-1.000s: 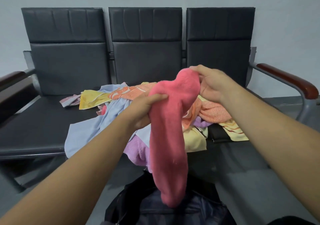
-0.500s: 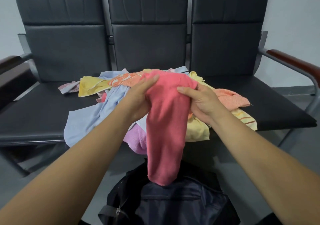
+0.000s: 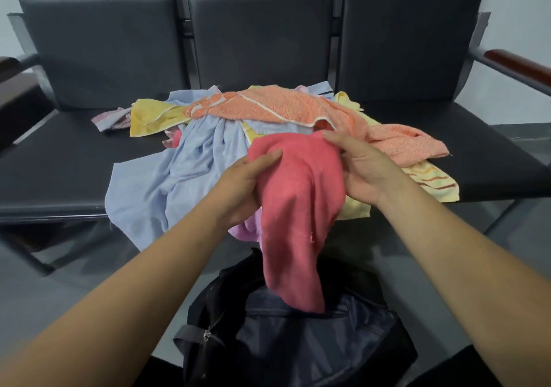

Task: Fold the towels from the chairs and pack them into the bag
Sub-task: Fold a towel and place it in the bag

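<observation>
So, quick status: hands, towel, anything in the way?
Left hand and right hand both grip the pink terry towel. It hangs unfolded above the dark fabric bag. Nothing in between.

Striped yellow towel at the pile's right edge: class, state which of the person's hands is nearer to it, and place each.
Right. The right hand grips the pink towel just left of the striped yellow towel; the left hand grips the pink towel's other side, farther left.
</observation>
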A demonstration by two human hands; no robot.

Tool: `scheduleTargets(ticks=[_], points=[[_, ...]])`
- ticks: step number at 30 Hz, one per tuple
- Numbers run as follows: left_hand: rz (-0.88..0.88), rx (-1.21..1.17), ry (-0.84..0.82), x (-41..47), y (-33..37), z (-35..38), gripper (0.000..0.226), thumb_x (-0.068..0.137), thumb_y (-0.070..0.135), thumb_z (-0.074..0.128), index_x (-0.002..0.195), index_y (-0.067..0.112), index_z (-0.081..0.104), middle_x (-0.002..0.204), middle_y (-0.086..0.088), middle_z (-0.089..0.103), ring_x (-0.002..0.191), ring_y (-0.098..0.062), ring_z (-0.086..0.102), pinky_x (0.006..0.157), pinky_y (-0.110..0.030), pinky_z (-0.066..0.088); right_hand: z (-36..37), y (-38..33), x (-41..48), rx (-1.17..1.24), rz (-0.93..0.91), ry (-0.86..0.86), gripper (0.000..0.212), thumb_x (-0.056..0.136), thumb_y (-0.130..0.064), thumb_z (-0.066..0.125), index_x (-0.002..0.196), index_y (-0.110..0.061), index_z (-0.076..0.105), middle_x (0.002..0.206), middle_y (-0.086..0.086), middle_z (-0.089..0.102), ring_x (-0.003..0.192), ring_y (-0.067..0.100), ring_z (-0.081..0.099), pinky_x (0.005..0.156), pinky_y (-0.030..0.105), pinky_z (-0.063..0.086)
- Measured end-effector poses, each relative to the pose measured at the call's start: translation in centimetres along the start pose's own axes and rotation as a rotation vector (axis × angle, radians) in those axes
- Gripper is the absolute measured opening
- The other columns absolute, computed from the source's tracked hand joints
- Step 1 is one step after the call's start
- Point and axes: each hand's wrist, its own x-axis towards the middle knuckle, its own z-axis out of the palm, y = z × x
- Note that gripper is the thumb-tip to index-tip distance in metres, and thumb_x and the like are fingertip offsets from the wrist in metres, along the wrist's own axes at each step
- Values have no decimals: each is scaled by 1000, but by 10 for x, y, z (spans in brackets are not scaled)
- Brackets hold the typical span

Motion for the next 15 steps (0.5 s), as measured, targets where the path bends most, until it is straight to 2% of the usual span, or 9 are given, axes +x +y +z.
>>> scheduleTargets(ticks=[2,5,7,9,12,15], points=[[-12,-47,6,2,4,2,40,88,24,68,123,4,65,113,-12,74,104,-22,72,89,-37,60,-1,3,-5,17,61,-118,27,85,-26,68,109,-13,69,95,4,74,87,16,71,79,30,60],[5,-2,19,5,13,-1,45,93,26,67,131,3,62,124,-14,71,110,-25,70,89,-38,60,2,12,-12,-2,131,-238,25,87,-14,62,110,-7,67,100,10,74,92,21,74,81,35,63],[58,113,38,6,17,-6,40,96,25,65,129,3,64,122,-13,72,111,-26,71,92,-37,59,4,16,-11,-97,91,-212,35,84,-10,68,118,-3,65,110,13,72,104,26,72,92,39,60],[108,208,50,6,18,-13,37,96,25,65,125,3,66,119,-13,73,109,-26,72,95,-38,58,8,17,-8,-143,35,-146,46,82,-9,72,126,0,62,113,15,72,109,30,70,97,41,58],[104,249,9,0,16,-25,38,89,31,72,116,5,70,112,-10,75,105,-24,71,99,-41,55,15,18,-6,-62,-45,-66,42,86,-8,72,126,-1,62,104,12,75,98,28,73,92,40,60],[-14,503,-185,-9,9,-34,34,81,28,83,106,7,75,109,-11,76,107,-24,72,99,-38,56,18,15,-3,63,-44,22,39,88,-9,72,126,0,64,101,15,73,90,27,74,84,41,63]])
